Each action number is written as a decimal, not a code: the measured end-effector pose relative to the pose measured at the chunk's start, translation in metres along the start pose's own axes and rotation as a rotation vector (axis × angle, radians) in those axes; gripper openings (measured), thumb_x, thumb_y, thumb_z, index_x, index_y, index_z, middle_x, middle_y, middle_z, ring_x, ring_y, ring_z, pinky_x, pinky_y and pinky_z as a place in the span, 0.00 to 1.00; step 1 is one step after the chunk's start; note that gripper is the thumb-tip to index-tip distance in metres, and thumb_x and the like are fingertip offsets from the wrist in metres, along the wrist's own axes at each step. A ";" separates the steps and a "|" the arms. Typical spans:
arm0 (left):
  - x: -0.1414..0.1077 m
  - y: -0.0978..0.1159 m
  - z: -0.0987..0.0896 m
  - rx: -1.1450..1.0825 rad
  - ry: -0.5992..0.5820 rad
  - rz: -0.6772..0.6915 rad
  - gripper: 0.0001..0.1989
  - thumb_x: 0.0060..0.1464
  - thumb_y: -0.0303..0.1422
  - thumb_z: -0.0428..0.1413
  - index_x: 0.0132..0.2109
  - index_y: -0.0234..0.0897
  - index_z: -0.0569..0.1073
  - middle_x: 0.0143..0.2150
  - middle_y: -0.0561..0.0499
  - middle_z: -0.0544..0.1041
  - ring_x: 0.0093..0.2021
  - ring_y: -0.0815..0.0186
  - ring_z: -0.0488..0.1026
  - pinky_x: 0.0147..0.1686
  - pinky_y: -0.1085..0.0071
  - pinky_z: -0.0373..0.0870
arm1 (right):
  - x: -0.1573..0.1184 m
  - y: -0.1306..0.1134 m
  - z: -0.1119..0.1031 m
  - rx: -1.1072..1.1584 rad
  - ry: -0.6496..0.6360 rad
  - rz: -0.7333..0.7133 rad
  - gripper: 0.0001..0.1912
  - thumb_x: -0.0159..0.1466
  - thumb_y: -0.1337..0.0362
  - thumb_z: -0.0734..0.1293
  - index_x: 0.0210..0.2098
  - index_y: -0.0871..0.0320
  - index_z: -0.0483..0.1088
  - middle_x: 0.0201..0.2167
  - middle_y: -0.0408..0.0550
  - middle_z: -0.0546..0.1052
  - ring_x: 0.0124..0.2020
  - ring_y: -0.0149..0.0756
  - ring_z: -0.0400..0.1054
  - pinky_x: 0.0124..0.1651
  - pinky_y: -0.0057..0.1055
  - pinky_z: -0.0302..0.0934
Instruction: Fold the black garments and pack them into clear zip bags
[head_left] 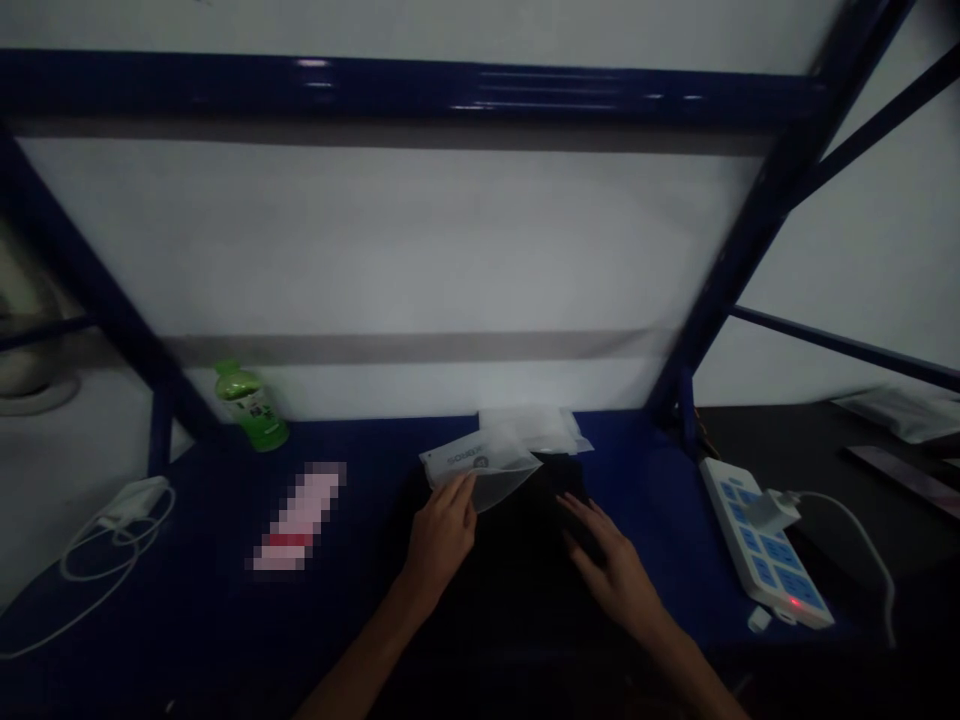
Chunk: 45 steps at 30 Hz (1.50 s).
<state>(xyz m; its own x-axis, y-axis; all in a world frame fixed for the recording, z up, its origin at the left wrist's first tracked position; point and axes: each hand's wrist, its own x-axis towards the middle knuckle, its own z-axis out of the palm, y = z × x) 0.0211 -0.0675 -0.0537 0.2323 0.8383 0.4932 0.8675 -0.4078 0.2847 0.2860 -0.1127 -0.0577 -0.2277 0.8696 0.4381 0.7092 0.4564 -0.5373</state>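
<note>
Translucent printed bag [469, 458] at upper edge of black cloth [517, 570]; white packets [536, 426] just behind bag, partly covered; green bottle [255, 412] and pixelated pink item [300, 520] left of bag, power strip [739, 530] well right. Left hand [441, 530]: fingers close together on bag, pinch unclear; right hand [619, 575]: fingers bent over cloth, closure unclear. Blue tabletop [630, 455] below bag, pale wall [450, 240] behind

Around your counter [195, 560]
You have a green bottle [255, 408] upright at left, a power strip [765, 550] with a plug [772, 510] at right.
</note>
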 end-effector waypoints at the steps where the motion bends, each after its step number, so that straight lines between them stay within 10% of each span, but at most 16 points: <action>1: -0.001 0.002 0.000 -0.005 -0.008 0.004 0.24 0.60 0.25 0.49 0.62 0.45 0.67 0.60 0.50 0.73 0.58 0.58 0.70 0.55 0.60 0.73 | -0.002 -0.005 -0.001 0.008 0.066 0.012 0.25 0.68 0.60 0.60 0.65 0.49 0.59 0.62 0.50 0.68 0.65 0.49 0.59 0.66 0.56 0.53; 4: -0.002 0.009 -0.004 -0.047 -0.042 0.032 0.25 0.60 0.25 0.50 0.63 0.44 0.65 0.60 0.49 0.72 0.59 0.55 0.69 0.55 0.58 0.73 | -0.002 -0.025 -0.004 -0.011 0.128 -0.088 0.28 0.67 0.63 0.60 0.66 0.48 0.55 0.63 0.50 0.66 0.65 0.48 0.59 0.67 0.55 0.52; 8: -0.003 0.017 -0.009 -0.203 -0.107 0.115 0.28 0.56 0.21 0.49 0.63 0.42 0.65 0.61 0.47 0.71 0.59 0.58 0.69 0.59 0.60 0.69 | 0.012 -0.041 0.000 -0.118 -0.142 -0.259 0.30 0.63 0.68 0.62 0.65 0.52 0.58 0.63 0.50 0.66 0.67 0.48 0.55 0.66 0.54 0.53; 18: -0.006 0.019 -0.013 -0.439 -0.013 -0.008 0.14 0.56 0.24 0.50 0.47 0.43 0.67 0.41 0.49 0.75 0.44 0.62 0.76 0.46 0.67 0.73 | 0.048 -0.032 0.000 -0.162 -0.439 -0.229 0.32 0.63 0.52 0.66 0.64 0.50 0.61 0.66 0.48 0.63 0.67 0.54 0.52 0.66 0.53 0.51; 30: -0.015 0.021 -0.007 -0.461 0.003 0.081 0.11 0.55 0.24 0.50 0.44 0.42 0.66 0.38 0.51 0.74 0.40 0.64 0.75 0.43 0.69 0.72 | 0.075 -0.055 0.054 -0.395 -0.245 0.183 0.23 0.67 0.54 0.60 0.57 0.58 0.69 0.57 0.61 0.71 0.60 0.59 0.60 0.56 0.52 0.58; 38: -0.016 0.017 -0.012 -0.536 0.043 -0.045 0.08 0.55 0.26 0.52 0.42 0.41 0.66 0.38 0.51 0.74 0.39 0.64 0.75 0.41 0.69 0.73 | 0.061 -0.028 0.024 -0.120 -0.357 -0.093 0.35 0.62 0.54 0.66 0.66 0.54 0.56 0.66 0.54 0.59 0.66 0.51 0.52 0.65 0.50 0.51; 45: -0.019 0.015 -0.007 -0.587 0.028 -0.012 0.09 0.54 0.25 0.53 0.42 0.40 0.67 0.40 0.49 0.74 0.41 0.63 0.75 0.44 0.67 0.73 | 0.064 -0.051 0.024 -0.478 -0.497 0.073 0.20 0.71 0.55 0.56 0.61 0.45 0.64 0.65 0.54 0.62 0.63 0.59 0.57 0.55 0.61 0.58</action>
<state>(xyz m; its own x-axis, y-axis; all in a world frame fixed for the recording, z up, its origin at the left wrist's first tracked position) 0.0270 -0.0917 -0.0530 0.2055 0.8373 0.5066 0.4790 -0.5375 0.6940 0.2195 -0.0761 -0.0198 -0.3656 0.9302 -0.0310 0.9247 0.3592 -0.1262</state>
